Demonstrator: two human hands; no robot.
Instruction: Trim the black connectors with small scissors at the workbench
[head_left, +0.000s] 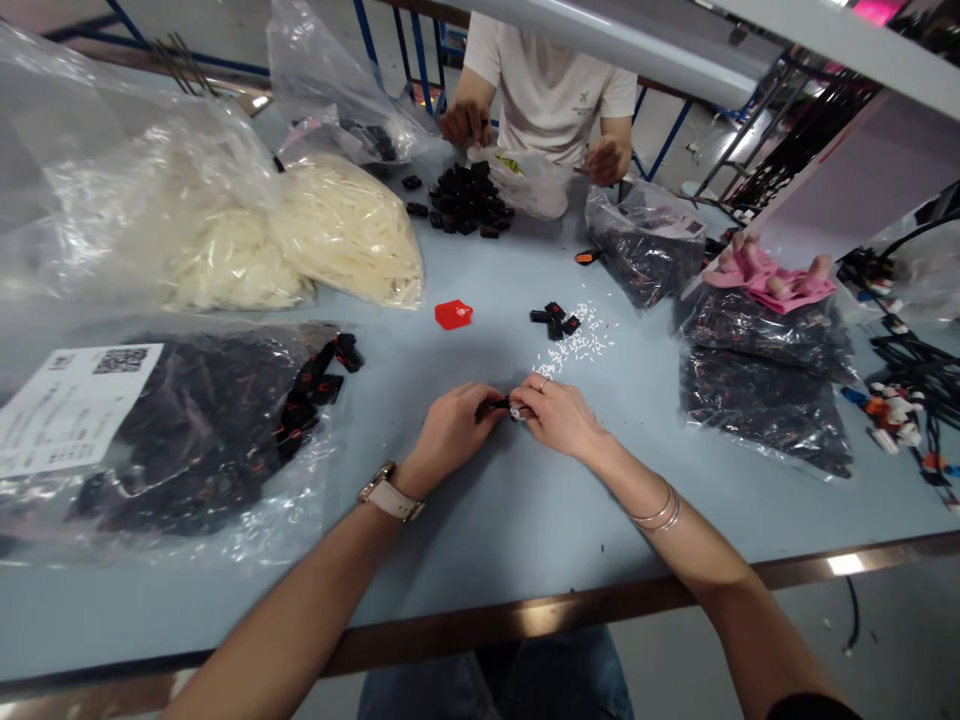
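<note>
My left hand [459, 425] pinches a small black plastic part [491, 405] above the blue-grey table. Close against it, my right hand [553, 412] has its fingertips closed at the part's right end; a small shiny bit shows there, too small to name. Just beyond my right fingers lies a scatter of tiny white pieces [581, 345]. Several black plastic parts [555, 322] sit in a little group at the edge of that scatter. A flat red piece [453, 314] rests further left.
An open bag of black parts [202, 430] lies at left, near bags of cream-coloured pieces [345, 225]. More bagged black parts [765, 390] stand at right, topped by pink gloves [772, 275]. Across the table, a person [555, 95] works beside a black pile [471, 198].
</note>
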